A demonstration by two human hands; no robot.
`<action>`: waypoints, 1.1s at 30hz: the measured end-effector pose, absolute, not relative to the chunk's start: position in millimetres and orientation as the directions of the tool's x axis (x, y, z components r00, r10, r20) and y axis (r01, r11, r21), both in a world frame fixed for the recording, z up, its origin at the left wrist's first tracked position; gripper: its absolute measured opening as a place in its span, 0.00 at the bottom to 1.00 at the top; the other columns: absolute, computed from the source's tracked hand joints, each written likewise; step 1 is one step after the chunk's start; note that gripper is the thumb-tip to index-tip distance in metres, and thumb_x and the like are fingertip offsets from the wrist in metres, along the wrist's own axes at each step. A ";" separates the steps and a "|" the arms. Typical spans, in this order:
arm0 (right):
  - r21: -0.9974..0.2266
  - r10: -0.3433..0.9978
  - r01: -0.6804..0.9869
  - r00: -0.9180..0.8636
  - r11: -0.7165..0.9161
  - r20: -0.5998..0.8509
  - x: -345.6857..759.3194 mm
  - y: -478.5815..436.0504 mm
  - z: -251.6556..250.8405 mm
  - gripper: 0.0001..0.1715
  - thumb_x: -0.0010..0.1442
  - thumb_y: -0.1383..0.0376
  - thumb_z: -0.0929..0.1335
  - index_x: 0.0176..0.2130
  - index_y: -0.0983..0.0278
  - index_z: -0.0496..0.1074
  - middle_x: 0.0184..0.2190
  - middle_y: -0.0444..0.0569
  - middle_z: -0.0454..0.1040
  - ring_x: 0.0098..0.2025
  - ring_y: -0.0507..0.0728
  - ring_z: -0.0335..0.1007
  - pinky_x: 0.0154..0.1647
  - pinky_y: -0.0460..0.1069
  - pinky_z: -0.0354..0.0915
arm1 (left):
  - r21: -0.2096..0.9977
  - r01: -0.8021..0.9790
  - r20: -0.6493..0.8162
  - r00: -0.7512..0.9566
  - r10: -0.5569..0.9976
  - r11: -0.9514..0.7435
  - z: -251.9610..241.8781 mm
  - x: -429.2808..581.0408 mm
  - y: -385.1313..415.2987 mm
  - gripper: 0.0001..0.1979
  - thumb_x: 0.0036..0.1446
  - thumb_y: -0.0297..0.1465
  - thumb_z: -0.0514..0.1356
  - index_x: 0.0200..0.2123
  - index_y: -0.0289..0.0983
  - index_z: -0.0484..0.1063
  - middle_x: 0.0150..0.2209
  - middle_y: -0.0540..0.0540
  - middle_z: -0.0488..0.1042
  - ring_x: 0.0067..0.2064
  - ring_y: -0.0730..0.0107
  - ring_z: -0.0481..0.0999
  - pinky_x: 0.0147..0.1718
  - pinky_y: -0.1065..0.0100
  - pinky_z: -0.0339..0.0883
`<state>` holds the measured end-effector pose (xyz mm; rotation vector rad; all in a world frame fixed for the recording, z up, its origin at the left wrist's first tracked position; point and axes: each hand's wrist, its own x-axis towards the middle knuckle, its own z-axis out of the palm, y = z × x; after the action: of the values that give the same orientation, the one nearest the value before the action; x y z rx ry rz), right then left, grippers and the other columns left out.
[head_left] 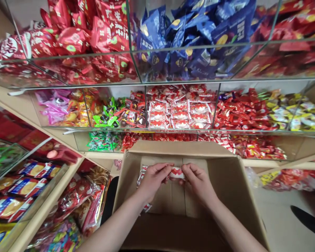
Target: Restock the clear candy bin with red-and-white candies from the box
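Observation:
A small red and white wrapped candy (177, 172) is held level between my two hands, over the inside of an open cardboard box (183, 148). My left hand (155, 176) pinches its left end and my right hand (198, 178) pinches its right end. A few similar wrapped candies (142, 173) lie at the left side of the box, partly hidden behind my left hand and forearm. Straight ahead, rows of matching red and white candies (180, 114) fill a middle shelf compartment.
Clear-fronted bins hold blue packets (194, 38), red packets (110, 28) and red candies (241, 112). At the left, a wooden shelf edge (52, 196) borders packaged biscuits (28, 185) and bagged sweets. A dark pointed object (307, 220) is at the lower right.

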<state>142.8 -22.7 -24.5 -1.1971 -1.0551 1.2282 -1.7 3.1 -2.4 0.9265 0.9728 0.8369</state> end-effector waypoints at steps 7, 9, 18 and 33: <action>-0.806 0.850 0.392 0.103 0.443 0.517 151.7 -34.2 -20.3 0.11 0.52 0.68 0.67 0.38 0.59 0.71 0.40 0.52 0.70 0.44 0.58 0.67 0.43 0.55 0.65 | 0.807 -0.405 -0.295 0.356 0.887 0.430 5.0 3.1 -3.7 0.14 0.47 0.33 0.63 0.38 0.36 0.70 0.38 0.46 0.73 0.37 0.72 0.72 0.33 0.71 0.62; -0.858 0.877 0.304 0.121 0.414 0.465 149.0 -36.2 -21.0 0.16 0.51 0.67 0.68 0.42 0.59 0.69 0.47 0.54 0.66 0.49 0.60 0.63 0.45 0.56 0.65 | 0.876 -0.369 -0.209 0.289 0.934 0.310 7.2 2.5 -5.0 0.14 0.45 0.29 0.64 0.38 0.37 0.70 0.40 0.47 0.72 0.39 0.72 0.71 0.38 0.70 0.62; -0.908 0.985 -0.417 0.170 0.045 -0.029 142.4 -29.4 -19.9 0.21 0.47 0.65 0.71 0.42 0.59 0.62 0.30 0.44 0.73 0.30 0.52 0.69 0.28 0.47 0.68 | 0.981 -0.188 0.015 0.329 0.944 0.050 7.3 2.9 -9.3 0.30 0.47 0.26 0.61 0.53 0.45 0.56 0.53 0.44 0.62 0.46 0.69 0.69 0.43 0.67 0.62; -0.634 0.791 0.587 -0.017 0.503 0.611 139.9 -34.6 -29.8 0.21 0.51 0.68 0.67 0.46 0.57 0.63 0.42 0.53 0.68 0.44 0.61 0.67 0.38 0.55 0.70 | 0.891 -0.328 -0.287 0.131 0.949 0.315 -1.4 15.6 -6.5 0.10 0.40 0.29 0.65 0.30 0.36 0.70 0.29 0.51 0.72 0.33 0.73 0.68 0.35 0.72 0.61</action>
<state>139.9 -34.6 -29.8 -1.1790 -1.7051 0.2448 15.6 -6.5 -1.4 0.7676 1.0273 1.0728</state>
